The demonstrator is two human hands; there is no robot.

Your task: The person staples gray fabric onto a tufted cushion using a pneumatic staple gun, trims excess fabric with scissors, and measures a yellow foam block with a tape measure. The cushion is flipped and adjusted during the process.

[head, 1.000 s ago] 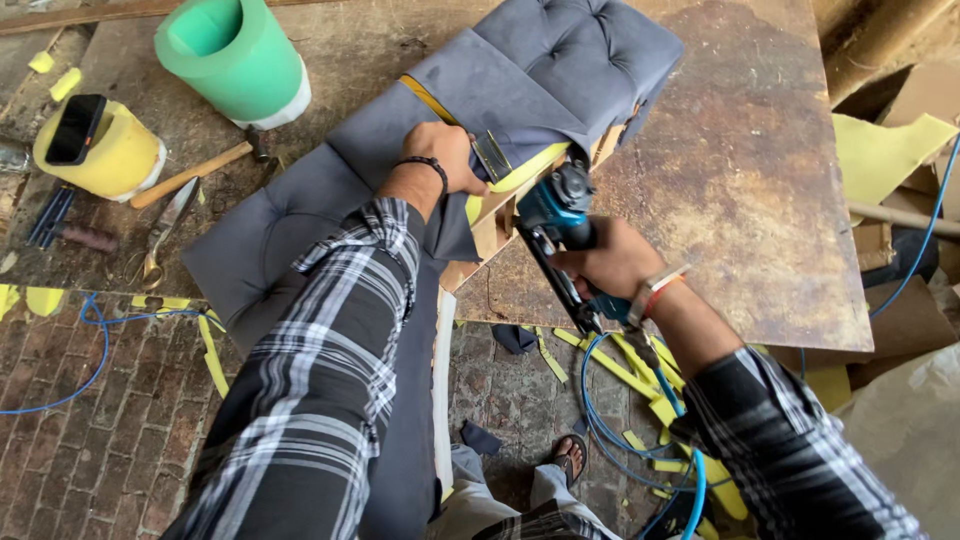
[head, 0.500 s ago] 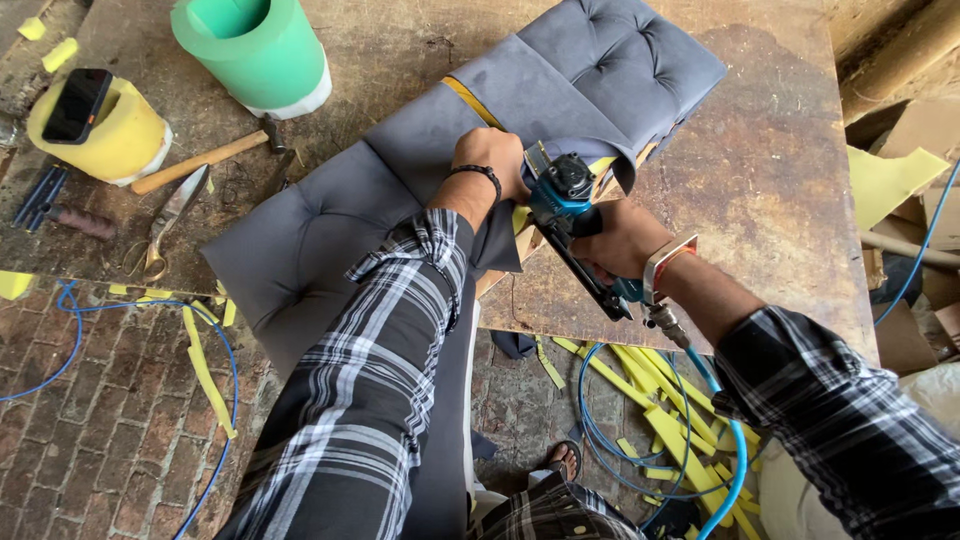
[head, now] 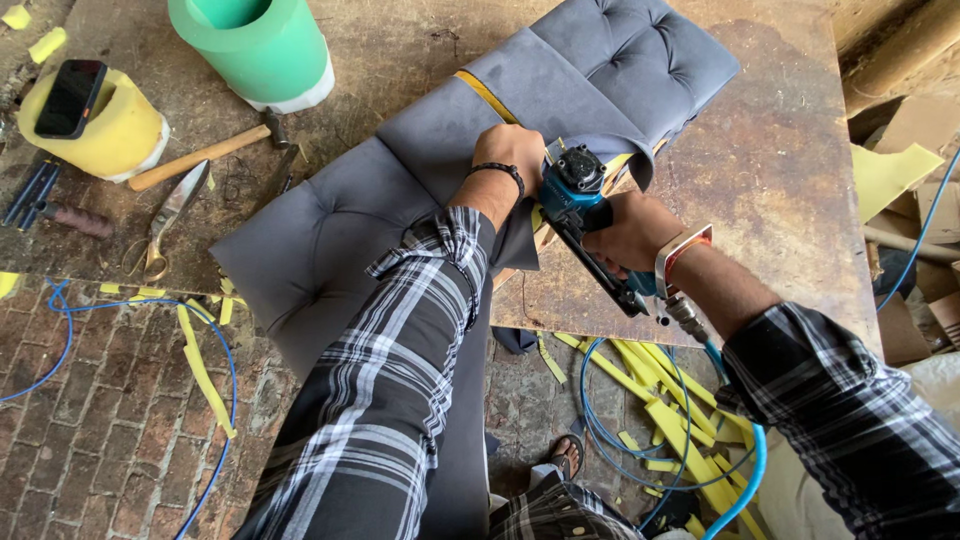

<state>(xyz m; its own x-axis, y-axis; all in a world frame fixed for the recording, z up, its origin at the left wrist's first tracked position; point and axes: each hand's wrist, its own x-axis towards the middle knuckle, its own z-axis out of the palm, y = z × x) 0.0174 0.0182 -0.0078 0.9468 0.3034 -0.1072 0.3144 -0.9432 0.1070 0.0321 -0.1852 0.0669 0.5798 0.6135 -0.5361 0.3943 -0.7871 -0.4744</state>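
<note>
We staple grey fabric over a tufted cushion on the workbench.

Our right hand (head: 628,232) is wrapped tight around the grip of a blue pneumatic staple gun (head: 580,215), its nose pressed down at the fold of the grey fabric (head: 480,120), with a blue air hose (head: 735,480) trailing off the handle toward the floor. Just beside the gun's head, our left hand (head: 512,158) is closed down on the fabric edge, knuckles up, pinning it against the grey tufted cushion (head: 330,240) that lies diagonally across the worn wooden table (head: 790,170). Both forearms come in from below in plaid sleeves, the left nearly straight, the right bent in from the side. Farther off on the table we see a hammer (head: 205,152), scissors (head: 170,210), a green foam cylinder (head: 255,45) and a yellow foam roll (head: 100,130) with a phone (head: 72,97) on top.
</note>
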